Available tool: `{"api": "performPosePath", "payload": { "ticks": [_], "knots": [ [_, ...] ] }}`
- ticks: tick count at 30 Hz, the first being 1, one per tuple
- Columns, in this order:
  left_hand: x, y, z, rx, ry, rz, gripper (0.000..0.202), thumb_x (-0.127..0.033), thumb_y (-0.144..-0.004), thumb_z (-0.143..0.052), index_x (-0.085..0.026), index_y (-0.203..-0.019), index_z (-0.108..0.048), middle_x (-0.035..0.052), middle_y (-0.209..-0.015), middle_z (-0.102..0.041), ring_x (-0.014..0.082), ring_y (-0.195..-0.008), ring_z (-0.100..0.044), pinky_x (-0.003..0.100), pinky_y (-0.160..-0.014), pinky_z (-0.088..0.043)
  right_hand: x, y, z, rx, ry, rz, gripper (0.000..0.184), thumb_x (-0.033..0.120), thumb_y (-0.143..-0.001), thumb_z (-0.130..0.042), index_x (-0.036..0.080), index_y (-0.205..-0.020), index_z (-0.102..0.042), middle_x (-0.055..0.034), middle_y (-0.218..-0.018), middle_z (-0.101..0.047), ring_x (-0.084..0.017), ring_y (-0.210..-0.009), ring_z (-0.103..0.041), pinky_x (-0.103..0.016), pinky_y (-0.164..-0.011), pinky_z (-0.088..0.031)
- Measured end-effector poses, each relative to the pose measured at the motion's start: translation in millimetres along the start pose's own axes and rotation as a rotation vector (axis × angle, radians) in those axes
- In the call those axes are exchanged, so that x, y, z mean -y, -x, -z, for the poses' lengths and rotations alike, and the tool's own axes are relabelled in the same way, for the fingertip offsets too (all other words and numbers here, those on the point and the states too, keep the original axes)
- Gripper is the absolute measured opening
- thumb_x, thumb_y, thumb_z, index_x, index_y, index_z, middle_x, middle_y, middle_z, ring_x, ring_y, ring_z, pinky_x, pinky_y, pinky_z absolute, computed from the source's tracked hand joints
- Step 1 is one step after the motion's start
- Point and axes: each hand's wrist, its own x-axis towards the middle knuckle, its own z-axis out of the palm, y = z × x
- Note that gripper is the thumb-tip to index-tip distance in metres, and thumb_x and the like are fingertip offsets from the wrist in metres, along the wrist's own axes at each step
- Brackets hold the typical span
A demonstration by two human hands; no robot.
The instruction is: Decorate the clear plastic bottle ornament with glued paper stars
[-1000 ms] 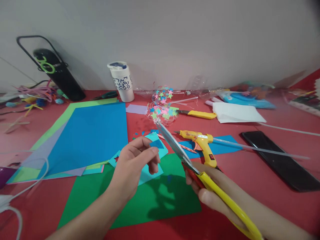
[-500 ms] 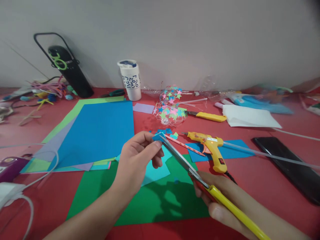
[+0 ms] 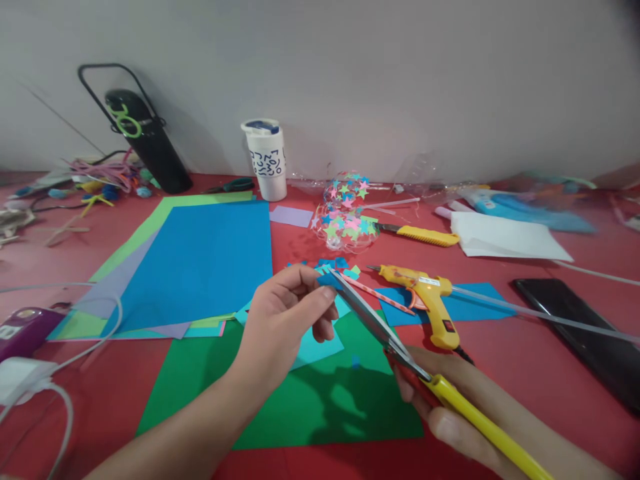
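My left hand [image 3: 287,317] pinches a small piece of blue paper [image 3: 330,280] between thumb and fingers. In my right hand [image 3: 450,407] is a pair of scissors [image 3: 373,320] with yellow and red handles. The blade tips meet the blue paper right beside my left fingertips. Below both hands lies a green sheet [image 3: 295,413], with a light turquoise paper [image 3: 320,347] on it, partly hidden by my left hand. Small blue paper scraps [image 3: 333,263] lie just beyond the fingertips, near a striped pink straw [image 3: 380,293].
A yellow glue gun [image 3: 425,293] rests on blue paper at right, near a black phone [image 3: 575,333]. Behind are a yellow cutter knife [image 3: 425,235], star decorations [image 3: 345,213], a white tumbler [image 3: 267,160] and a black bottle [image 3: 155,147]. Colored sheets [image 3: 210,260] lie at left.
The view has shifted slightly, so most things sit a little further right. The scissor blades look closer together at the blue paper, which my left hand still holds.
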Motion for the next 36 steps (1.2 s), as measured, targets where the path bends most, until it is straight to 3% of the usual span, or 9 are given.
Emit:
{"api": "performPosePath", "payload": {
  "ticks": [3,6,16,20,24,36],
  "knots": [
    [0,0,-0.5,-0.013,-0.003,0.005,0.009,-0.017,-0.076,-0.063,-0.016,-0.068,-0.058,-0.0054,-0.051,-0.060,0.0051,-0.040,-0.054,0.014,-0.039,-0.041,5,0,-3,-0.070,-0.019,-0.043,0.045,0.060,-0.077,-0.056,0.024,-0.103,-0.058,-0.0037,-0.080,-0.058,-0.019,-0.069,-0.058,-0.029,-0.063,-0.054],
    [0,0,-1.2,-0.019,-0.011,0.007,0.009,-0.018,-0.075,-0.063,-0.016,-0.068,-0.058,-0.0050,-0.052,-0.060,0.0054,-0.040,-0.054,0.014,-0.039,-0.041,11,-1,-7,-0.127,0.018,-0.079,0.050,0.067,-0.073,-0.055,0.023,-0.095,-0.060,-0.0043,-0.078,-0.059,-0.021,-0.068,-0.059,-0.030,-0.062,-0.054],
    [0,0,-1.6,-0.027,-0.031,0.013,0.009,-0.020,-0.074,-0.063,-0.017,-0.067,-0.057,-0.0048,-0.052,-0.060,0.0060,-0.039,-0.053,0.016,-0.039,-0.040,20,-4,-9,-0.143,0.095,-0.094,0.052,0.070,-0.072,-0.051,0.022,-0.092,-0.061,-0.0044,-0.072,-0.059,-0.020,-0.062,-0.058,-0.028,-0.056,-0.053],
    [0,0,-1.7,-0.021,-0.031,0.013,0.009,-0.020,-0.075,-0.063,-0.017,-0.068,-0.057,-0.0049,-0.052,-0.060,0.0056,-0.040,-0.053,0.015,-0.039,-0.040,22,-5,-9,-0.137,0.103,-0.093,0.048,0.069,-0.072,-0.053,0.022,-0.079,-0.060,-0.0036,-0.068,-0.058,-0.020,-0.060,-0.058,-0.028,-0.054,-0.052],
    [0,0,-2.4,-0.025,-0.029,0.016,0.010,-0.020,-0.075,-0.063,-0.016,-0.068,-0.057,-0.0046,-0.052,-0.059,0.0058,-0.040,-0.053,0.016,-0.039,-0.040,24,-4,-8,-0.139,0.106,-0.096,0.049,0.068,-0.074,-0.052,0.022,-0.087,-0.061,-0.0062,-0.077,-0.063,-0.024,-0.071,-0.062,-0.030,-0.063,-0.054],
    [0,-1,-2.7,-0.029,-0.035,0.030,0.012,-0.021,-0.073,-0.063,-0.017,-0.065,-0.055,-0.0041,-0.051,-0.059,0.0067,-0.039,-0.052,0.017,-0.039,-0.040,23,-3,-7,-0.143,0.137,-0.100,0.048,0.066,-0.075,-0.051,0.022,-0.087,-0.063,-0.0068,-0.077,-0.065,-0.025,-0.071,-0.063,-0.032,-0.064,-0.056]
  ]
}}
